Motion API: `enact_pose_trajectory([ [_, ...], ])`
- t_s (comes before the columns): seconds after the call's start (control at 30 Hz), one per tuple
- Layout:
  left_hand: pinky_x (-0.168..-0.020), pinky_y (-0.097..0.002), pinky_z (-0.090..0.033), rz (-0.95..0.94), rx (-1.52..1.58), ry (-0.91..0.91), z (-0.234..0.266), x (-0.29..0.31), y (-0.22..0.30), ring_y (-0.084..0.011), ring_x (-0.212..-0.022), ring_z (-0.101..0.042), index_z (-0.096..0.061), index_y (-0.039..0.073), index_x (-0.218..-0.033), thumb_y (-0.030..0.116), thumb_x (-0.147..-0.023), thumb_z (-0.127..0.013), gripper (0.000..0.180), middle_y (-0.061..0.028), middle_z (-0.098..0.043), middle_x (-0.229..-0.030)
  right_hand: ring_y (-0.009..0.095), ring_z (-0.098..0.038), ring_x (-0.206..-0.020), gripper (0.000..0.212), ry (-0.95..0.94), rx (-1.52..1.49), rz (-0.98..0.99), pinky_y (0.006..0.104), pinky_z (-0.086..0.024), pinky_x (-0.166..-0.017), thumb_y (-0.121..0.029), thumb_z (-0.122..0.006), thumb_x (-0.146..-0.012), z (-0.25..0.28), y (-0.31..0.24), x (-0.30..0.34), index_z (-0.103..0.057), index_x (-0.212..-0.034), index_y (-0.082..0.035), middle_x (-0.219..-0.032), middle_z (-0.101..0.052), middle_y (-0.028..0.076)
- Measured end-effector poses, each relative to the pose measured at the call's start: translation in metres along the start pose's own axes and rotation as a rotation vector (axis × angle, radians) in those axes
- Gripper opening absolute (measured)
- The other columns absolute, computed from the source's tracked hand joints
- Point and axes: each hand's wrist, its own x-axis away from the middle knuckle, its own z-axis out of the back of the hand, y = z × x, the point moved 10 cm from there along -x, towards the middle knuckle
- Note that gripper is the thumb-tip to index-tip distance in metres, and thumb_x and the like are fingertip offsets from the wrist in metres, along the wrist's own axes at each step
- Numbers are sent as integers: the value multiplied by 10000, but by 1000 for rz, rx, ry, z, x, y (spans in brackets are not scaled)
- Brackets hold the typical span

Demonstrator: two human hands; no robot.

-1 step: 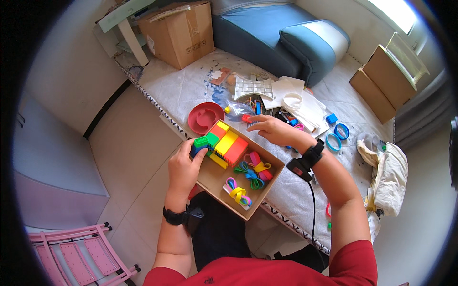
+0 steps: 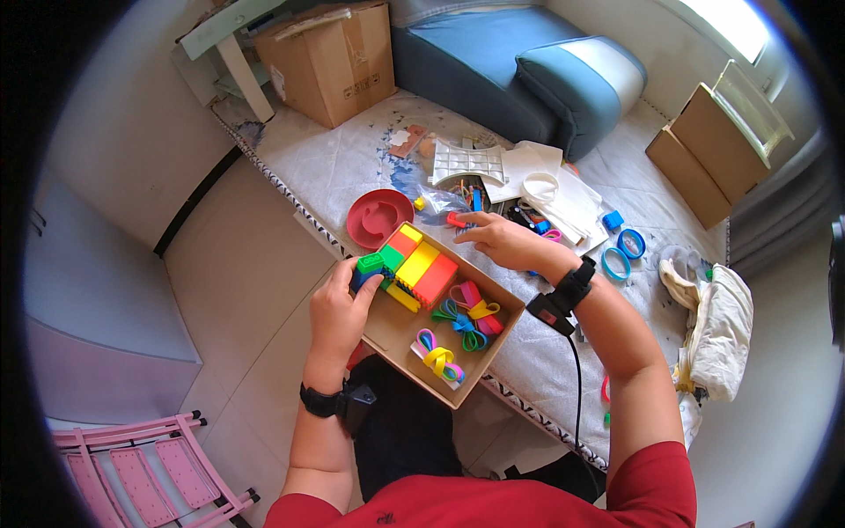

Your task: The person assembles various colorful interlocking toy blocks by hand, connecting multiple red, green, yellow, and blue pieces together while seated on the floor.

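A shallow cardboard box sits at the bed's edge, above my lap. Its far end is packed with toy building blocks, among them a yellow block and a red block. Bundles of coloured bands, one a yellow-tied bundle, lie in its nearer right part. At the box's left corner, my left hand grips a green building block, with dark blue showing beneath it. Past the box's far right side hovers my right hand, fingers apart and stretched towards a small red piece; nothing shows in its grasp.
Beyond the box are a red round dish, a white grid tray and white sheets. Blue rings lie farther right. A black cable hangs from my right wrist. A pink folding frame stands at lower left.
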Motion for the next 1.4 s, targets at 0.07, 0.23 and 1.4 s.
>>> enact_pose_trajectory([
  [0.07, -673, -409, -527, 12, -2, -2, -2, -1, 1, -362, -806, -666, -631, 52, -1075, 265, -867, -717, 310, -163, -687, -907, 354, -499, -1238, 433, -88, 150, -75, 409, -470, -994, 38, -544, -821, -15, 11, -1, -643, -1226, -81, -1447, -446, 158],
  [0.23, -675, -408, -528, 32, -10, 7, -5, -6, 0, -358, -796, -666, -638, 48, -1079, 267, -869, -717, 313, -163, -688, -896, 342, -475, -1256, 493, -120, 291, -168, 403, -471, -993, 29, -546, -782, -24, 19, 0, -616, -1257, -81, -1444, -442, 153],
  [1.4, -754, -360, -510, -410, 292, -523, -125, 111, 196, -293, -882, -670, -596, 6, -1151, 204, -901, -686, 331, -180, -669, -994, 66, -581, -824, 352, 925, -802, -520, 229, -504, -665, -24, -623, -907, -8, -85, 267, -598, -1256, -61, -1002, -642, 16],
])
